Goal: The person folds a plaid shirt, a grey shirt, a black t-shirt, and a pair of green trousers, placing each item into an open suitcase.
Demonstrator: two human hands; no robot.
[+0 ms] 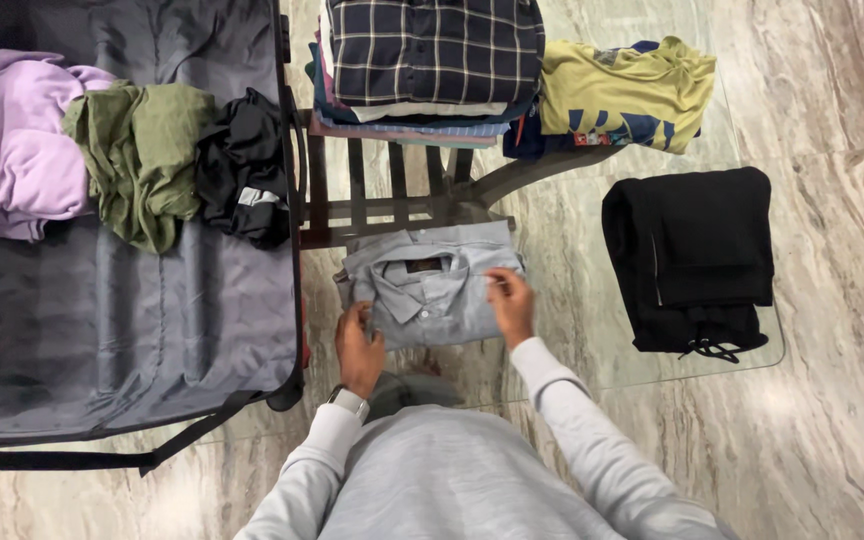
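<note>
A folded grey shirt (430, 285) lies in the middle of the frame, on a clear glass counter (752, 352) set over a pale marble floor (832, 450). The shirt's collar faces up.

The person's left hand (359, 348) is at the lower left edge of the shirt. Its fingers curl around that edge and hold the cloth. There is a watch (350, 400) on that wrist. The right hand (510, 302) is at the right side of the shirt, a bit higher in the frame. Its fingers (497, 283) are bent and pinch the cloth there. So the shirt sits between the two hands, and both hands touch it. Both arms have light grey sleeves.

At the left of the frame is a big open suitcase (102, 340) with a grey lining. Inside it, near the top left, three rolled-up clothes lie in a row: a purple one (12, 145), a green one (137, 160) and a black one (244, 180).

Just above the shirt a dark wooden rack (372, 200) shows under the glass. At the top middle is a pile of folded clothes with a dark checked shirt (432, 50) on top. Just beside it, to the right, is a yellow top (622, 95). At the right of the frame, well apart from the hands, lie folded black clothes (692, 260).
</note>
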